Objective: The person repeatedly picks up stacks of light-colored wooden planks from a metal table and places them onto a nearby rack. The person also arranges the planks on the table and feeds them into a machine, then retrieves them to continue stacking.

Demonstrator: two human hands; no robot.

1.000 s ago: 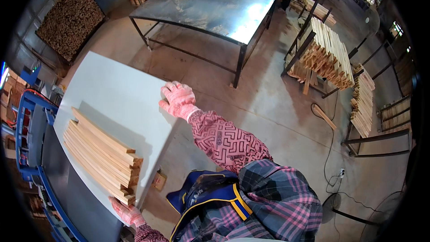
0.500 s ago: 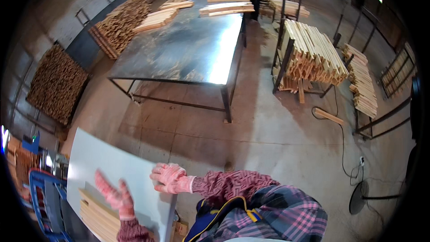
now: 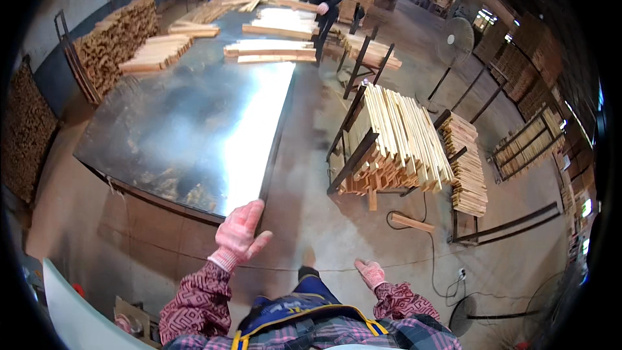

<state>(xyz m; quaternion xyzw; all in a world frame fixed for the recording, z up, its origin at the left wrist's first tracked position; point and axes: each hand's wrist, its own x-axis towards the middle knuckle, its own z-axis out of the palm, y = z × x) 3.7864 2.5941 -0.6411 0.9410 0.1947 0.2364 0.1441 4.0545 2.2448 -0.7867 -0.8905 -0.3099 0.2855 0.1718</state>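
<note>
My left hand (image 3: 238, 234), in a pink and white knit glove, reaches up to the near right corner of the dark metal-topped table (image 3: 170, 149). Its fingers are stretched out with the thumb apart, and nothing is in it; whether the fingertips touch the table edge I cannot tell. Lower right of it, my right hand (image 3: 370, 273), gloved alike, hangs over the floor beside my navy apron (image 3: 295, 304). That hand looks loosely open and holds nothing visible. Stacks of light wooden strips (image 3: 271, 48) lie toward the table's far end.
Right of the table a metal rack (image 3: 353, 163) bears wooden strips (image 3: 405, 133). A lone board (image 3: 413, 222) and a cable (image 3: 433, 266) lie on the floor near it. A person (image 3: 319, 0) stands at the table's far end. A pale panel (image 3: 71, 311) curves in at lower left.
My body has turned right and come nearer the metal-topped table. The left hand has left the pale panel and its strips for the table corner; the right hand has come off the panel.
</note>
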